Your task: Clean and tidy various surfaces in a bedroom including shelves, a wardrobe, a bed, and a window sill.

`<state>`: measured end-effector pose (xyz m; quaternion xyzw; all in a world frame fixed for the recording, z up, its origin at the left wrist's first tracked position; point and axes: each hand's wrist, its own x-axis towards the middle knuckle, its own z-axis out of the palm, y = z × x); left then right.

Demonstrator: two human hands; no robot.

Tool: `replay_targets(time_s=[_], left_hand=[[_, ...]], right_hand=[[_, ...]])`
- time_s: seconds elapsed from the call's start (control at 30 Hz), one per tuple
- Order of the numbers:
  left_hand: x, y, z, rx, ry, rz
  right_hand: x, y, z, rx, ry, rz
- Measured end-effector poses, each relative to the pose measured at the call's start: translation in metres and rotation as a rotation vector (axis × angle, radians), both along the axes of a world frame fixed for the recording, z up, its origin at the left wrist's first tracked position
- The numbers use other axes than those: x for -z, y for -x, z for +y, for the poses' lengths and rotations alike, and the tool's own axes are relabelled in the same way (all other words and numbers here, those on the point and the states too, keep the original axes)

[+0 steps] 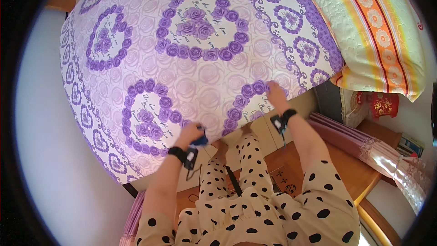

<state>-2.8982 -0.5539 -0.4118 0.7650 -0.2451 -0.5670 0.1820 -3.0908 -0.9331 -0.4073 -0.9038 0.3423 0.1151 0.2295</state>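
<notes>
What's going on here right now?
A person in a polka-dot outfit stands at the edge of a bed spread with a purple rose-patterned sheet. The right hand is at the sheet's near edge, over a heart of roses. The left hand is farther left along that edge, with a small dark blue object at its fingers, too blurred to identify. A yellow-and-orange pillow lies at the right end.

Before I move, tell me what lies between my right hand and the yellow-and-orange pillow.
In the head view, only the purple floral sheet lies between your right hand and the pillow: scrollwork, a small heart print, then its purple edge.
</notes>
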Motion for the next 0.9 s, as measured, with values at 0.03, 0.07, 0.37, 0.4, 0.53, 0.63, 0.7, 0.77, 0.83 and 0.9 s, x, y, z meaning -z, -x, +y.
replay_targets(time_s=[0.03,0.07,0.37,0.4,0.53,0.63,0.7,0.77,0.83,0.9], left_hand=[[-0.015,-0.018,-0.045,-0.028,-0.046,-0.104],[0.001,-0.029,-0.058,-0.159,0.011,-0.333],[0.020,0.039,-0.259,-0.362,0.069,-0.284],[0.020,0.063,-0.266,-0.399,0.097,-0.317],[-0.019,0.153,-0.272,-0.193,-0.007,-0.040],[-0.019,0.160,-0.285,0.075,-0.066,0.093],[-0.002,0.128,-0.294,-0.054,-0.009,0.005],[0.005,0.084,-0.328,-0.238,0.029,-0.236],[-0.010,0.031,-0.388,-0.319,-0.004,-0.412],[-0.013,0.000,-0.425,-0.337,-0.009,-0.440]], right_hand=[[0.001,-0.010,-0.033,-0.053,0.088,-0.076],[0.003,-0.038,-0.055,-0.124,0.156,-0.186],[0.028,-0.042,-0.156,-0.197,0.326,0.011],[0.029,-0.016,-0.152,-0.232,0.293,0.001],[-0.015,0.108,-0.129,-0.389,0.072,0.112],[-0.039,0.139,-0.164,-0.431,-0.277,0.261],[-0.019,0.104,-0.212,-0.221,-0.364,0.126],[-0.015,0.028,-0.277,-0.286,-0.143,-0.083],[-0.011,-0.049,-0.343,-0.345,0.148,-0.240],[-0.008,-0.114,-0.390,-0.310,0.193,-0.341]])
